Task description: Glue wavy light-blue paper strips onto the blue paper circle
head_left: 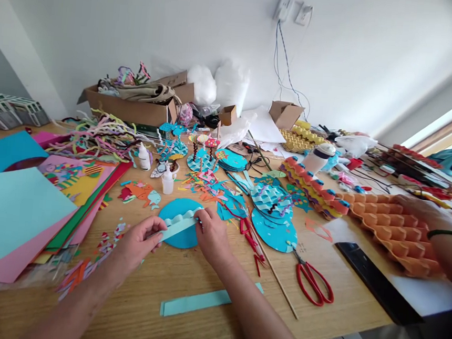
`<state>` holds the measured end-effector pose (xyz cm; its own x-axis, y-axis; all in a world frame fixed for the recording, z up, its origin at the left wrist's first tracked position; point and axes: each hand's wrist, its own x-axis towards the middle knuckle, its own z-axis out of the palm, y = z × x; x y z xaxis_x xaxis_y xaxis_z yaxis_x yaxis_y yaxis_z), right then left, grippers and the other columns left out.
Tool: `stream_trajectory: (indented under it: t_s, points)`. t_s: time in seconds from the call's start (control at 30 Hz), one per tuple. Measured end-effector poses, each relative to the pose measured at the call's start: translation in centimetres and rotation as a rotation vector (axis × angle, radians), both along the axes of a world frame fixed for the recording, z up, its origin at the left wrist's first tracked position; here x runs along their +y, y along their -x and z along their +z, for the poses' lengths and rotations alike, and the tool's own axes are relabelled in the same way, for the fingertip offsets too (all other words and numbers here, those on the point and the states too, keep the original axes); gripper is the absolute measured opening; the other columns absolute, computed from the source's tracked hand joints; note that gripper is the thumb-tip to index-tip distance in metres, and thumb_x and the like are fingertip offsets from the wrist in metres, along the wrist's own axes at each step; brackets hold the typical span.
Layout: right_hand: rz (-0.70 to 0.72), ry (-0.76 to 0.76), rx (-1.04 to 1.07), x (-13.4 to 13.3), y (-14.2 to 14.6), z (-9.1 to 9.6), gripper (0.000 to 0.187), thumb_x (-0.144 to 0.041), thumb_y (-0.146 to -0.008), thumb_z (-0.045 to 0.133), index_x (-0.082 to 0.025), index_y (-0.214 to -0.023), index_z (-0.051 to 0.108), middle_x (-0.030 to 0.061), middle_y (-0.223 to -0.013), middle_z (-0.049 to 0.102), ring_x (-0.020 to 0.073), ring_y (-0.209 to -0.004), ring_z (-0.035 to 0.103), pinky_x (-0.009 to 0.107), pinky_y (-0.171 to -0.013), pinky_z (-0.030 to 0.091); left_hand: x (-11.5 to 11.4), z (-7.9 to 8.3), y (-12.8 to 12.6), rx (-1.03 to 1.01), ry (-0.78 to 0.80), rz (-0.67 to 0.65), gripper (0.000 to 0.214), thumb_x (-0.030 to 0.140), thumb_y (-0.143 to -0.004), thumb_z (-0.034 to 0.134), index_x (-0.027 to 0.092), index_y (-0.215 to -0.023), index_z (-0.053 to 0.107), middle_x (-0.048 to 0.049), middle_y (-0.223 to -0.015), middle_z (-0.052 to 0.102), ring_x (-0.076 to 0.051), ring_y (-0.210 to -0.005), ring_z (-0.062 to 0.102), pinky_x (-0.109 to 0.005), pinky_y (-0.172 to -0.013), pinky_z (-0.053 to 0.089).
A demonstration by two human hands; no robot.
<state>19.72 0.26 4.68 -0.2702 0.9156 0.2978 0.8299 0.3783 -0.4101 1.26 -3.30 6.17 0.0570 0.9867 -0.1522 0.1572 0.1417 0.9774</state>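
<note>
Between my two hands a light-blue paper strip (179,228) is stretched, with a wavy strip (182,217) along its far side. My left hand (147,236) pinches the strip's left end. At the other end, the fingers of my right hand (212,234) are closed on it. Under the strip lies a round blue disc (180,241), partly covered by my hands. Flat light-blue strips (194,304) rest on the table nearer to me, partly behind my right forearm. Two white glue bottles (167,180) stand beyond the disc.
Red-handled scissors (313,282) and a thin wooden stick (276,266) lie to the right. Coloured paper sheets (20,215) are stacked on the left. A co-worker's hand (416,210) rests at an orange egg tray (391,226). Finished-looking blue discs (271,231) sit mid-table.
</note>
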Motion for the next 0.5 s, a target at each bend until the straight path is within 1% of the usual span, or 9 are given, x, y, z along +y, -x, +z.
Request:
stream_trajectory:
  t_s: [0.13,0.27,0.33,0.4,0.43,0.5]
  points:
    - [0.023,-0.023,-0.030,0.1,0.1,-0.6,0.025,-0.003,-0.077,0.045,-0.022,-0.086,0.059,0.0043,-0.087,0.058,0.0172,-0.081,0.052,0.024,-0.067,0.036,-0.5,-2.0,0.6,0.050,-0.021,-0.016,0.016,0.034,-0.062,0.057,0.021,-0.071,0.054,0.0054,-0.059,0.050,-0.012,-0.054,0.046,-0.023,-0.050,0.037]
    - [0.056,-0.029,-0.026,0.0,0.1,-1.1,0.023,-0.004,-0.079,0.045,-0.022,-0.083,0.059,0.0041,-0.086,0.058,0.0165,-0.079,0.053,0.024,-0.066,0.037,-0.8,-3.4,1.1,0.135,-0.046,-0.032,0.011,0.030,-0.066,0.054,0.021,-0.073,0.056,0.0061,-0.057,0.047,-0.013,-0.053,0.044,-0.022,-0.050,0.035]
    - [0.070,-0.029,-0.020,-0.1,0.1,-1.4,0.023,-0.004,-0.079,0.046,-0.022,-0.084,0.060,0.0040,-0.086,0.057,0.0159,-0.078,0.053,0.023,-0.066,0.038,-0.8,-3.7,1.3,0.162,-0.051,-0.017,0.011,0.029,-0.067,0.054,0.020,-0.073,0.057,0.0063,-0.056,0.046,-0.012,-0.051,0.043,-0.022,-0.049,0.034]
    - [0.082,-0.029,-0.015,-0.1,0.0,-1.5,0.024,-0.003,-0.078,0.046,-0.021,-0.085,0.060,0.0038,-0.086,0.058,0.0156,-0.078,0.054,0.023,-0.067,0.039,-0.8,-3.8,1.4,0.165,-0.048,-0.005,0.013,0.029,-0.067,0.054,0.020,-0.075,0.058,0.0057,-0.057,0.049,-0.013,-0.051,0.045,-0.023,-0.049,0.036]
    - [0.087,-0.030,-0.012,-0.1,0.0,-1.5,0.023,-0.003,-0.078,0.046,-0.021,-0.085,0.060,0.0038,-0.086,0.058,0.0155,-0.078,0.054,0.023,-0.067,0.039,-0.8,-3.7,1.4,0.158,-0.051,0.000,0.015,0.028,-0.066,0.055,0.021,-0.078,0.059,0.0046,-0.061,0.053,-0.014,-0.055,0.048,-0.023,-0.051,0.038]
    - [0.095,-0.033,-0.006,-0.1,-0.1,-1.6,0.023,-0.003,-0.079,0.046,-0.021,-0.084,0.060,0.0039,-0.085,0.058,0.0154,-0.078,0.054,0.022,-0.067,0.040,-0.9,-3.1,1.3,0.149,-0.071,-0.006,0.023,0.027,-0.066,0.055,0.021,-0.088,0.060,0.0009,-0.074,0.061,-0.017,-0.067,0.056,-0.026,-0.061,0.043]
